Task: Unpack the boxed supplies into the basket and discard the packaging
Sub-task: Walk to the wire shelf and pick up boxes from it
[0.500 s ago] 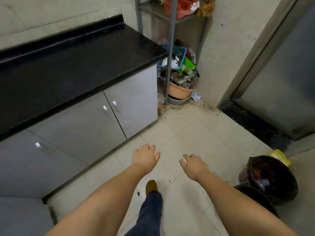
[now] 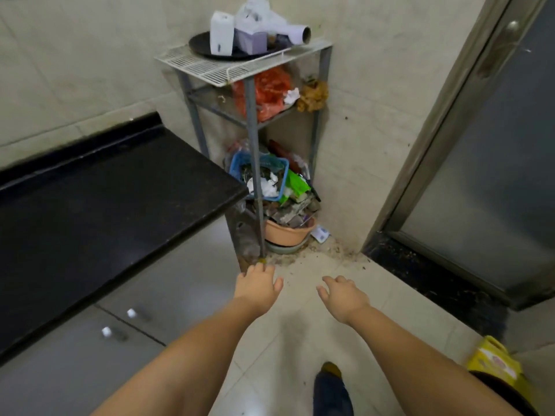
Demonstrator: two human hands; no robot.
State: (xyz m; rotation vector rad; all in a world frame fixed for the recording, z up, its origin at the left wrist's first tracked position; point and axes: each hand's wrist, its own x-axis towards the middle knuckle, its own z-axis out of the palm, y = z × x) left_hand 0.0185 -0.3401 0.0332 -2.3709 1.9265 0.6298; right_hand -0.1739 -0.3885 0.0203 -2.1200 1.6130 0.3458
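Observation:
A blue plastic basket [image 2: 237,168] holding crumpled white paper and packets sits on the lower level of a metal corner rack [image 2: 251,139]. On the rack's white wire top stand a white box [image 2: 221,33], a lilac box [image 2: 250,41] and a paper roll on a black round tray. My left hand [image 2: 258,286] is stretched out low, fingers apart and empty, just in front of the rack's front leg. My right hand [image 2: 342,294] is held beside it over the floor tiles, also empty with fingers apart.
A black countertop [image 2: 99,205] over grey cabinet doors runs along the left. A pink basin [image 2: 286,234] full of scraps sits under the rack. A door frame [image 2: 435,127] stands right. A yellow packet [image 2: 492,363] lies on a dark bin's rim at bottom right.
The view has lifted and moved closer to the rack, so its top shelf now shows. Both hands stay empty and extended; the bin has slid mostly out of view.

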